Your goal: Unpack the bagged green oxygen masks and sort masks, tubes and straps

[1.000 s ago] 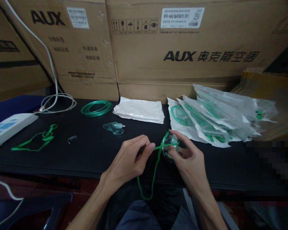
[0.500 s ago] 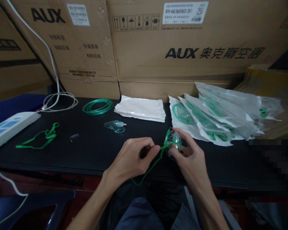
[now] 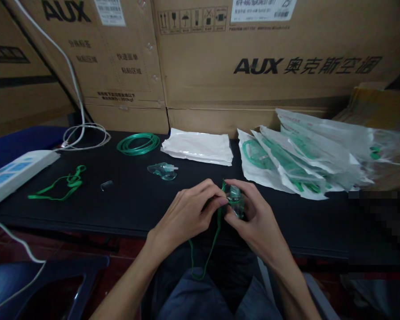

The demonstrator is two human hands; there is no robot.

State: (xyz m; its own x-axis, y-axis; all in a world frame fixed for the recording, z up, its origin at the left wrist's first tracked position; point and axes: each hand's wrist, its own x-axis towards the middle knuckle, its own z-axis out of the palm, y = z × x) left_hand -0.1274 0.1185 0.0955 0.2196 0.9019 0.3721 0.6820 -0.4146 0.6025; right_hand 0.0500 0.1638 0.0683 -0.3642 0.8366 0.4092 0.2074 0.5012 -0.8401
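Observation:
My right hand (image 3: 256, 213) curls round a small clear, rounded plastic piece (image 3: 235, 205), which looks like a nebulizer cup; the fingers partly cover it. A thin green elastic strap (image 3: 216, 235) runs across the piece and hangs in a loop over the table edge to my lap. My left hand (image 3: 200, 204) pinches the strap right beside the piece, thumb and forefinger together. Behind my hands lies a clear face mask (image 3: 164, 170). Another green strap (image 3: 58, 186) and a short clear tube (image 3: 107, 184) rest on the left.
Coiled green tubing (image 3: 138, 144) and a flat white package (image 3: 197, 146) lie at the back of the black table. Several sealed pouches (image 3: 306, 155) pile up on the right. A power strip (image 3: 20, 171) sits at left. Cardboard cartons (image 3: 200, 71) stand behind.
My left hand has moved right and closed in on the clear piece. The strap's loop now hangs lower, over my lap. The camera view has tipped slightly down.

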